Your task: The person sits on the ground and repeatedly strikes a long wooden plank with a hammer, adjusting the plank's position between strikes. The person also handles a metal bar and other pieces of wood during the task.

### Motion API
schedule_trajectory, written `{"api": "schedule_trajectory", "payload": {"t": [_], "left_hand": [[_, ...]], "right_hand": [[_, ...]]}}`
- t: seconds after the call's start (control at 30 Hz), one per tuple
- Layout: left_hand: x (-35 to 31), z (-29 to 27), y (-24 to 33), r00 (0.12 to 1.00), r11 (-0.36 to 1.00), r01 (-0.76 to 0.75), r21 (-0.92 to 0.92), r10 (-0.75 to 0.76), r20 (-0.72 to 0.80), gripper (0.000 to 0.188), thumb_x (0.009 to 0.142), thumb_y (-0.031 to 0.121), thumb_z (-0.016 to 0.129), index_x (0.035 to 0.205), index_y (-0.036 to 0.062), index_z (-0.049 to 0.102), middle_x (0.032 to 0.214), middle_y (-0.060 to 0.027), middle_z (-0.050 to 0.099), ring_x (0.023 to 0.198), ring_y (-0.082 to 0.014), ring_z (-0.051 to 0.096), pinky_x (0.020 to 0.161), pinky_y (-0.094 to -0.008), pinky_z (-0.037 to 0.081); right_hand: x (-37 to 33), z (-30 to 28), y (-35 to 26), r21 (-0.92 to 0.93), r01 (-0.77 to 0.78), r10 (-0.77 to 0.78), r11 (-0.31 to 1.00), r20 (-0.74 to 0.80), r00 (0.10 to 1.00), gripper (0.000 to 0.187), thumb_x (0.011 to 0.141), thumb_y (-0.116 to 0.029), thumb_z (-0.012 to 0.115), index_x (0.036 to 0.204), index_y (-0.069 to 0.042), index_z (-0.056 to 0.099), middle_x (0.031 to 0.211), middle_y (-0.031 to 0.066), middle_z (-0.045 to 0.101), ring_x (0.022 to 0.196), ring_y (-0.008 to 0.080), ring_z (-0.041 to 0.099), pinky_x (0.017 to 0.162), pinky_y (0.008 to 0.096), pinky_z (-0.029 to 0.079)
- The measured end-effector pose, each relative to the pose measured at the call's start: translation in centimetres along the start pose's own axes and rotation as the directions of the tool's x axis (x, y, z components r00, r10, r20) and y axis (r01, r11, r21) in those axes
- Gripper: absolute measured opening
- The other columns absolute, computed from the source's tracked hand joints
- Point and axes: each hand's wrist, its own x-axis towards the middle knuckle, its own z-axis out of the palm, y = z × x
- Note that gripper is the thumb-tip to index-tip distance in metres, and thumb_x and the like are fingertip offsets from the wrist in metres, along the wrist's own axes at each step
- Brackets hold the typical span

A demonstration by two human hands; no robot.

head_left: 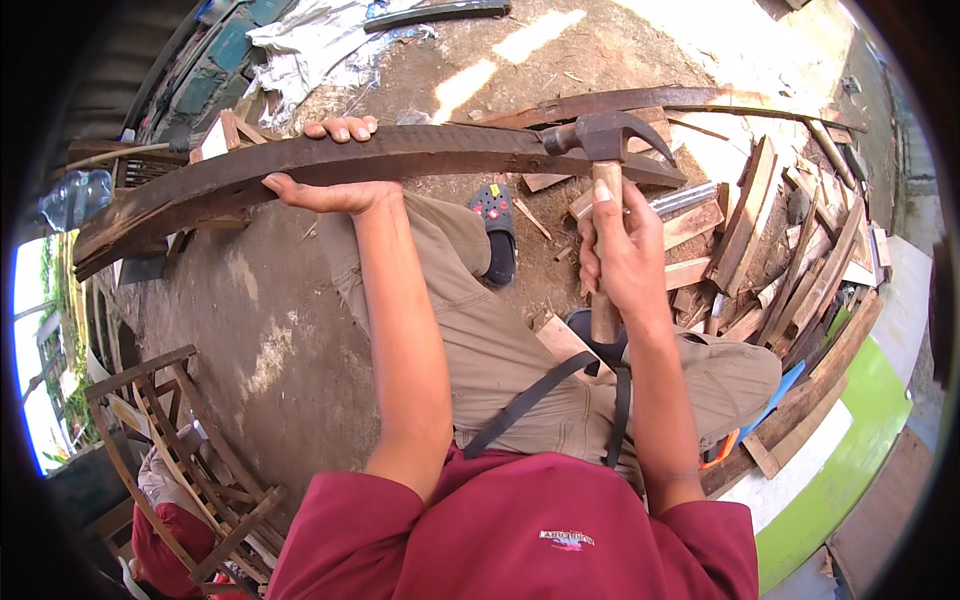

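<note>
A long, dark wooden beam (pixel 450 152) spans the view in front of me, its left end split and rough. My left hand (pixel 345 175) grips it from below left of the middle, thumb along the near side and fingertips over the far edge. In my right hand (pixel 628 245) is a claw hammer (pixel 606 140), held upright by its wooden handle with thumb along it. The dark metal head overlaps the beam's right part in view; whether they touch, I cannot tell.
Scrap boards (pixel 745 215) lie piled at the right, beside a green and white panel (pixel 850 430). A wooden frame (pixel 180 450) stands lower left, near another person in red (pixel 160 560). A clear plastic bottle (pixel 78 198) is at far left; white sheeting (pixel 310 50) lies beyond.
</note>
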Motion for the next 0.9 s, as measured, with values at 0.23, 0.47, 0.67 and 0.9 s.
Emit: {"api": "schedule_trajectory", "payload": {"t": [0.23, 0.47, 0.67, 0.9], "left_hand": [[-0.1, 0.8, 0.1, 1.0, 0.999, 0.013, -0.042, -0.013, 0.007, 0.08, 0.077, 0.089, 0.041, 0.087, 0.0112, 0.056, 0.068, -0.0055, 0.053, 0.058, -0.0202, 0.051, 0.064, -0.039, 0.043], [0.0, 0.5, -0.3, 1.0, 1.0, -0.01, -0.012, 0.01, -0.011, 0.08, 0.076, 0.09, 0.042, 0.086, 0.011, 0.055, 0.067, -0.005, 0.052, 0.058, -0.0204, 0.05, 0.064, -0.0391, 0.043], [0.1, 0.5, -0.1, 0.999, 1.0, -0.005, 0.0, 0.005, -0.036, 0.08, 0.075, 0.089, 0.044, 0.086, 0.0104, 0.055, 0.067, -0.0053, 0.052, 0.059, -0.0204, 0.052, 0.063, -0.0376, 0.043], [-0.1, 0.5, -0.1, 0.999, 0.998, 0.009, -0.06, -0.012, -0.044, 0.077, 0.079, 0.086, 0.042, 0.086, 0.0103, 0.055, 0.067, -0.0055, 0.053, 0.058, -0.0205, 0.052, 0.062, -0.0377, 0.044]], "right_hand": [[-1.2, 0.8, 3.0, -0.065, -0.133, 0.142, 0.989, 0.144, 0.979, 0.024, 0.105, -0.025, 0.051, 0.111, -0.002, 0.054, 0.066, 0.0006, 0.049, 0.043, 0.0065, 0.044, 0.036, 0.0248, 0.036], [-0.8, 1.8, 2.3, -0.057, -0.035, 0.038, 0.998, 0.068, 0.997, 0.022, 0.105, -0.023, 0.051, 0.111, -0.002, 0.054, 0.067, 0.0009, 0.049, 0.042, 0.0067, 0.044, 0.035, 0.0249, 0.036], [-1.1, 1.2, 0.9, 0.022, -0.064, 0.064, 0.998, 0.017, 0.998, 0.024, 0.105, -0.025, 0.051, 0.111, -0.002, 0.054, 0.065, 0.0009, 0.049, 0.041, 0.0068, 0.043, 0.035, 0.0241, 0.035], [-1.0, 1.4, 2.6, -0.074, -0.106, 0.116, 0.992, 0.152, 0.981, 0.024, 0.105, -0.026, 0.051, 0.108, -0.002, 0.054, 0.065, 0.0004, 0.049, 0.041, 0.0066, 0.043, 0.034, 0.0255, 0.035]]}}
